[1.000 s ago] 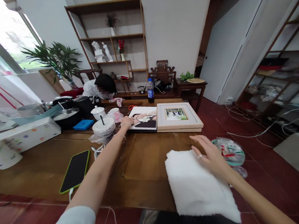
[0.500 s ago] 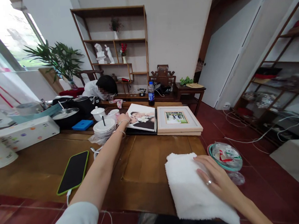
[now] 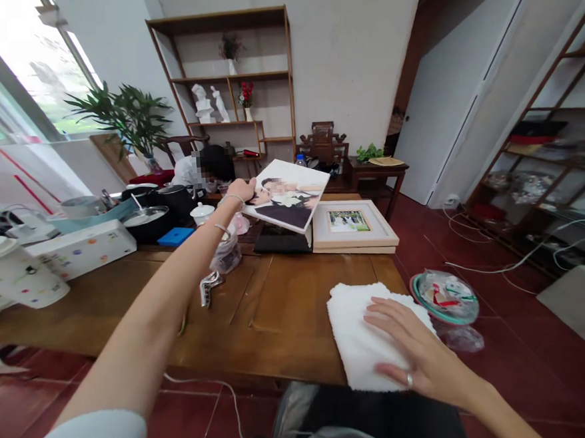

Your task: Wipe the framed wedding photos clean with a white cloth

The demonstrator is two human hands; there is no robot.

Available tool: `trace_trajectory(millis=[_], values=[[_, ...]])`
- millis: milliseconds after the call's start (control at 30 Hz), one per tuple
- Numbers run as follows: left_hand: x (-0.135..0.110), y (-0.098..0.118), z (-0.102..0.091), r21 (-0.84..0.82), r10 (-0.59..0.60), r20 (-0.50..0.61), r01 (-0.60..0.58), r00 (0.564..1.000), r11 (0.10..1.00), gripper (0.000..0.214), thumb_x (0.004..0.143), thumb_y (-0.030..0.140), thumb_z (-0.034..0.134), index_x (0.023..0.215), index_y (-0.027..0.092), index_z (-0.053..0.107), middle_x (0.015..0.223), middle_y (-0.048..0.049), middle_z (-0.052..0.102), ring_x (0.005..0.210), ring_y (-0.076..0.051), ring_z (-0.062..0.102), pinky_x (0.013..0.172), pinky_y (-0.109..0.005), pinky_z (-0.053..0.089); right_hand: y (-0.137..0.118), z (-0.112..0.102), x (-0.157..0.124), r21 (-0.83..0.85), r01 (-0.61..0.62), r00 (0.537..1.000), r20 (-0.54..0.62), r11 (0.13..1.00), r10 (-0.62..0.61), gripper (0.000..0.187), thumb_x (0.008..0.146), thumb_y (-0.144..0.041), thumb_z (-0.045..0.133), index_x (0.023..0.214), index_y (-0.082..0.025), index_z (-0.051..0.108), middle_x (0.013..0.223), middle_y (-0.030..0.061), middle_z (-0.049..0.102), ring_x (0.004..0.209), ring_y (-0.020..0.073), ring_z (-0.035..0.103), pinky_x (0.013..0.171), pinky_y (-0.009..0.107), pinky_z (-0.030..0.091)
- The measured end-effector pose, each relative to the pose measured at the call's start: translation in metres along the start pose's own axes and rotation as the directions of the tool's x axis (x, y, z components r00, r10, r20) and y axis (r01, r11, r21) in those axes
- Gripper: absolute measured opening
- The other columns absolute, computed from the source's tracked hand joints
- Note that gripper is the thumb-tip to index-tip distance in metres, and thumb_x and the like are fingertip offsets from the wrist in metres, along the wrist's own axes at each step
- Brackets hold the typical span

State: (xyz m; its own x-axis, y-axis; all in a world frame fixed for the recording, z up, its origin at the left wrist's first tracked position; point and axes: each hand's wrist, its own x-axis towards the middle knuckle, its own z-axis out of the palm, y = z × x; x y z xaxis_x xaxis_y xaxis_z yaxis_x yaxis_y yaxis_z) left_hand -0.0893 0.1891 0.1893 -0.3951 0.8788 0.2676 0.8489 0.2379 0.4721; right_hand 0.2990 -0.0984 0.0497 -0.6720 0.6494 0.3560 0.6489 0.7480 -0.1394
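Observation:
My left hand (image 3: 243,190) reaches across the table and grips the left edge of a white-edged photo panel (image 3: 291,199). The panel is raised and tilted above a black flat object (image 3: 280,240), partly hidden beneath it. To its right, light wooden picture frames (image 3: 357,241) lie stacked, the top one holding a small outdoor photo. Near the table's front right corner, my right hand (image 3: 406,338) rests on a folded white towel (image 3: 353,338), fingers apart and not closed round it.
Left of my forearm are a paper cup (image 3: 23,274), a dotted white box (image 3: 82,257), black pots (image 3: 147,224) and a blue box (image 3: 176,236). A metal clip-like object (image 3: 210,288) lies mid-table. A basin (image 3: 446,298) stands off the right edge. Another person (image 3: 183,170) sits behind the table.
My left hand has lifted the photo panel off the black object, up and slightly right. My right hand stays on the towel with its fingers spread wider. The view has shifted a little.

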Motion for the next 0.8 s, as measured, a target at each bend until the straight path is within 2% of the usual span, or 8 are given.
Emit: trace_trajectory(millis=[133, 333, 400, 500, 567, 633, 700, 800], values=[[-0.032, -0.012, -0.007, -0.155, 0.165, 0.141, -0.143, 0.976, 0.977, 0.042, 0.083, 0.048, 0.051, 0.067, 0.011, 0.064, 0.065, -0.0098, 0.066, 0.074, -0.022, 0.063, 0.062, -0.023, 0.043, -0.019, 0.01, -0.001, -0.09, 0.059, 0.997, 0.055, 0.994, -0.054, 0.067, 0.079, -0.034, 0.062, 0.14, -0.02, 0.038, 0.136, 0.0139, 0.05, 0.125, 0.0311, 0.044, 0.103, 0.052, 0.038], [-0.091, -0.033, -0.001, -0.419, 0.357, 0.37, -0.189, 0.858, 0.888, 0.051, 0.078, 0.056, 0.053, 0.046, 0.018, 0.042, 0.04, 0.0031, 0.038, 0.04, -0.009, 0.034, 0.042, -0.023, 0.024, 0.005, 0.007, -0.027, -0.132, -0.104, 0.975, -0.209, 0.986, 0.075, 0.038, 0.081, -0.013, 0.043, 0.116, -0.02, 0.058, 0.103, 0.0108, 0.068, 0.094, 0.0261, 0.063, 0.082, 0.043, 0.051], [-0.104, -0.038, 0.004, -0.442, 0.397, 0.392, -0.208, 0.83, 0.872, 0.049, 0.075, 0.057, 0.056, 0.048, 0.018, 0.045, 0.041, 0.0036, 0.038, 0.041, -0.009, 0.034, 0.042, -0.022, 0.025, 0.022, -0.009, -0.04, -0.116, -0.294, 0.893, -0.386, 0.949, 0.23, 0.032, 0.084, -0.02, 0.042, 0.111, -0.02, 0.059, 0.096, 0.0108, 0.069, 0.085, 0.0264, 0.065, 0.072, 0.04, 0.052], [-0.119, -0.04, 0.016, -0.486, 0.461, 0.446, -0.225, 0.767, 0.844, 0.05, 0.072, 0.06, 0.059, 0.049, 0.017, 0.049, 0.042, 0.0039, 0.037, 0.042, -0.009, 0.034, 0.042, -0.022, 0.025, 0.037, -0.036, -0.049, -0.046, -0.591, 0.638, -0.637, 0.805, 0.432, 0.026, 0.083, -0.029, 0.045, 0.102, -0.021, 0.061, 0.074, 0.0093, 0.068, 0.061, 0.0249, 0.062, 0.056, 0.036, 0.048], [-0.128, -0.038, 0.028, -0.53, 0.527, 0.514, -0.232, 0.677, 0.816, 0.053, 0.069, 0.065, 0.059, 0.05, 0.017, 0.05, 0.042, 0.004, 0.038, 0.042, -0.009, 0.033, 0.041, -0.022, 0.025, 0.038, -0.045, -0.043, -0.01, -0.625, 0.55, -0.715, 0.78, 0.432, 0.026, 0.081, -0.028, 0.047, 0.102, -0.02, 0.061, 0.075, 0.0094, 0.067, 0.062, 0.0248, 0.062, 0.058, 0.036, 0.048], [-0.137, -0.034, 0.044, -0.567, 0.603, 0.568, -0.265, 0.561, 0.78, 0.056, 0.067, 0.069, 0.058, 0.051, 0.016, 0.051, 0.044, 0.004, 0.038, 0.042, -0.009, 0.032, 0.042, -0.022, 0.024, 0.032, -0.046, -0.029, -0.039, -0.529, 0.6, -0.724, 0.847, 0.341, 0.031, 0.08, -0.024, 0.046, 0.108, -0.019, 0.059, 0.092, 0.0117, 0.068, 0.081, 0.0274, 0.065, 0.071, 0.038, 0.05], [-0.146, -0.029, 0.061, -0.592, 0.666, 0.589, -0.318, 0.458, 0.741, 0.059, 0.067, 0.072, 0.055, 0.051, 0.016, 0.05, 0.045, 0.0042, 0.037, 0.044, -0.008, 0.03, 0.042, -0.022, 0.023, 0.024, -0.037, -0.012, -0.109, -0.364, 0.715, -0.67, 0.925, 0.202, 0.036, 0.08, -0.019, 0.044, 0.113, -0.02, 0.057, 0.107, 0.012, 0.066, 0.099, 0.0292, 0.061, 0.084, 0.043, 0.047], [-0.154, -0.025, 0.087, -0.611, 0.72, 0.589, -0.382, 0.367, 0.693, 0.062, 0.071, 0.074, 0.048, 0.051, 0.016, 0.047, 0.046, 0.0049, 0.034, 0.045, -0.008, 0.026, 0.044, -0.022, 0.021, 0.012, -0.016, 0.01, -0.159, -0.1, 0.863, -0.505, 0.982, 0.006, 0.046, 0.078, -0.011, 0.042, 0.12, -0.023, 0.055, 0.113, 0.0095, 0.065, 0.108, 0.0277, 0.058, 0.092, 0.048, 0.042]])
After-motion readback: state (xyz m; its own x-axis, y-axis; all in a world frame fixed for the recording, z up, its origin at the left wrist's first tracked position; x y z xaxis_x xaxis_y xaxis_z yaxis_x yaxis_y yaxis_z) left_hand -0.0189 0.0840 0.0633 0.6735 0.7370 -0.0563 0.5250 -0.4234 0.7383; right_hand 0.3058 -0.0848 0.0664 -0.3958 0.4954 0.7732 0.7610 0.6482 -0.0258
